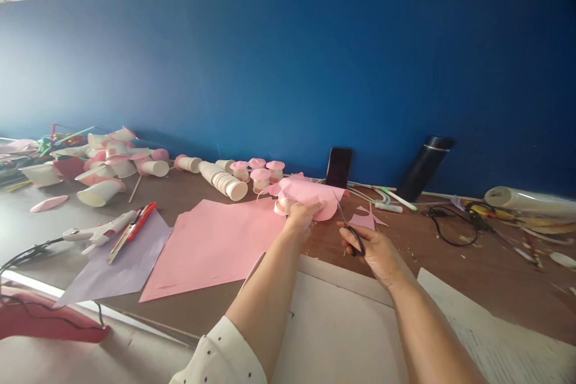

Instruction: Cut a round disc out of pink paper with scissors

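My left hand (305,217) is closed on a sheet of pink paper (299,189) with a curved cut edge. A small white paper cup (282,206) shows beside those fingers; whether they touch it I cannot tell. In my right hand (371,247) is a pair of dark-handled scissors (355,241), its blades pointing up at the paper's right edge. Pink paper scraps (363,220) lie just beyond the scissors. Behind the held paper stand several small cups with pink paper tops (260,180).
Pink sheets (216,246) lie left of my arm, near a purple sheet (121,258), a red utility knife (132,231) and a glue gun (99,233). Stacked paper cups (222,181) are behind. A phone (339,167) and a black bottle (425,168) lean against the blue partition (288,72).
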Action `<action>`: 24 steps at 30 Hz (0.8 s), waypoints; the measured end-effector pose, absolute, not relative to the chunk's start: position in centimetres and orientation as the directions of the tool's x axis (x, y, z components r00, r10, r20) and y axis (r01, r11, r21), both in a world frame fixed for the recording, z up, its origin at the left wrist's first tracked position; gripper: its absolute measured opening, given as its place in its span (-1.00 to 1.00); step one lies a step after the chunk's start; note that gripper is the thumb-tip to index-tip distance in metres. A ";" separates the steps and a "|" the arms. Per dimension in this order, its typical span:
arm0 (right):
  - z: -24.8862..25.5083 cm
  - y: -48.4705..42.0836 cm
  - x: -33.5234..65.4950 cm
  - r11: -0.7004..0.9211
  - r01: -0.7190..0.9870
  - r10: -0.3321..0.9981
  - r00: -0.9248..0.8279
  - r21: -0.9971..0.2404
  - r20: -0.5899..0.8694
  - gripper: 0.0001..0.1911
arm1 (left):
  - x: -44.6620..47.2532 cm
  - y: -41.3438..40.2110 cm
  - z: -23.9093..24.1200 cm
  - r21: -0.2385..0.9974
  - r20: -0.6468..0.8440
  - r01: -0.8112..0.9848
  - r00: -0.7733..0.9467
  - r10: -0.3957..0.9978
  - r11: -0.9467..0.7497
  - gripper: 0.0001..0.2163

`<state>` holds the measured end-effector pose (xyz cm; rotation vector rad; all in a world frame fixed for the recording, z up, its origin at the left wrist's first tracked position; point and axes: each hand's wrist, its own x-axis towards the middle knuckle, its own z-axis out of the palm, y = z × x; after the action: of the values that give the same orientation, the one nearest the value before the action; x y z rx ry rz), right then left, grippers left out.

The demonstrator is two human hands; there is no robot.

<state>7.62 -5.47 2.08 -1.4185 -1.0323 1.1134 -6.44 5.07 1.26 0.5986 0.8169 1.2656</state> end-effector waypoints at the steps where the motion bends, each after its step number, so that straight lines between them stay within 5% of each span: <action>1: 2.1 -5.5 7.6 -0.118 0.027 0.972 0.208 -0.993 -0.110 -0.41 | -6.4 5.1 1.2 0.790 -0.191 -0.574 0.103 0.976 0.215 -0.64; 24: 2.1 -5.4 7.6 -0.128 0.013 0.963 0.242 -0.992 -0.121 -0.40 | -6.7 5.4 0.9 0.822 -0.220 -0.500 0.161 0.962 0.272 -0.64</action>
<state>7.57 -5.42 2.14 -1.4271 -0.9844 1.1016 -6.75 5.43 0.93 0.6723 0.8523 1.1639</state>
